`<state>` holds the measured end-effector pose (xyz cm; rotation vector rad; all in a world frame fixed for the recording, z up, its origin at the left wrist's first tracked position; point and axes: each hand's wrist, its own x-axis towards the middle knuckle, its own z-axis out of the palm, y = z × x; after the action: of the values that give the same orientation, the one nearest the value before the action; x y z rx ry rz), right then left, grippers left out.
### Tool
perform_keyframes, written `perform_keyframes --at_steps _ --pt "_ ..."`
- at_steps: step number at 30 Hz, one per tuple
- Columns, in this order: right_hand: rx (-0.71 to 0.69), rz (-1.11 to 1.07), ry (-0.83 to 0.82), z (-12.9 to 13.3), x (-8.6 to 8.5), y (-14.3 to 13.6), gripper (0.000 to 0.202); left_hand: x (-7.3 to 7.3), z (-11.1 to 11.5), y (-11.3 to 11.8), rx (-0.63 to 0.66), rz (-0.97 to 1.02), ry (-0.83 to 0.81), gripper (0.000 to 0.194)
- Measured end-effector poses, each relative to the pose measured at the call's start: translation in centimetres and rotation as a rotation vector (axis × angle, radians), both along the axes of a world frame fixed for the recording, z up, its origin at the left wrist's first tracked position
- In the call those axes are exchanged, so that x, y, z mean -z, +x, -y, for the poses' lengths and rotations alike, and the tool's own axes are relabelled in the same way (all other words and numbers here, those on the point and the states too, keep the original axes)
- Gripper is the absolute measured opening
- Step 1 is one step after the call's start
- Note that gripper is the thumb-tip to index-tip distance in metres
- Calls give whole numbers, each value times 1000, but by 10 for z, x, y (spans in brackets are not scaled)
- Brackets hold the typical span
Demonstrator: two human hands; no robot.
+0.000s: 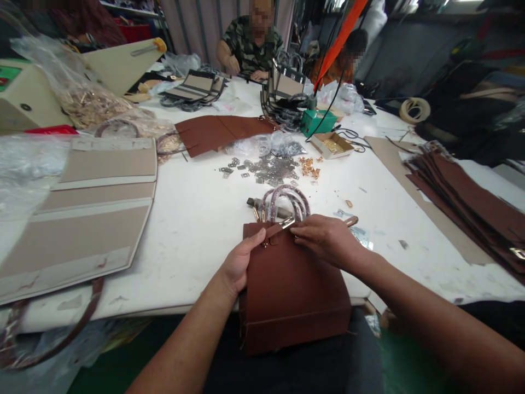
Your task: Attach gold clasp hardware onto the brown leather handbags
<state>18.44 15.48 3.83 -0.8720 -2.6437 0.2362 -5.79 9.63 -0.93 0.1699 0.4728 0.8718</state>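
Observation:
A brown leather bag [297, 290] leans against the table's front edge, its wrapped round handles [290, 191] pointing away from me. My left hand [241, 261] grips the bag's upper left side, with the thumb on a narrow brown strap [273, 232] that ends in a gold metal clasp [287, 222]. At the upper right of the bag, my right hand [328, 238] has its fingers bent together beside the clasp; whatever they pinch is hidden. A brown strap end with metal [351, 221] shows just beyond the right hand.
Metal plates [273, 169] and gold fittings [309, 167] lie beyond the bag. An opened bag panel [94, 208] covers the left side; brown leather pieces [471, 202] are stacked right. A small box [332, 145] stands by a green device [318, 121]. A person [252, 49] sits opposite.

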Motion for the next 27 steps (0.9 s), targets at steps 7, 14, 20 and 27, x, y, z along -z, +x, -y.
perform_keyframes --at_steps 7,14,20,27 --pt "-35 59 -70 1 -5 4 35 -1 -2 1 27 -28 -46 52" --pt "11 7 -96 0 -3 2 37 0 -4 2 11 -68 -61 50" --pt "-57 60 -110 -10 -8 0 41 -1 -5 3 -12 -79 -91 48" --pt "-14 116 -46 -7 -1 -1 29 0 -6 4 -5 -49 -85 48"
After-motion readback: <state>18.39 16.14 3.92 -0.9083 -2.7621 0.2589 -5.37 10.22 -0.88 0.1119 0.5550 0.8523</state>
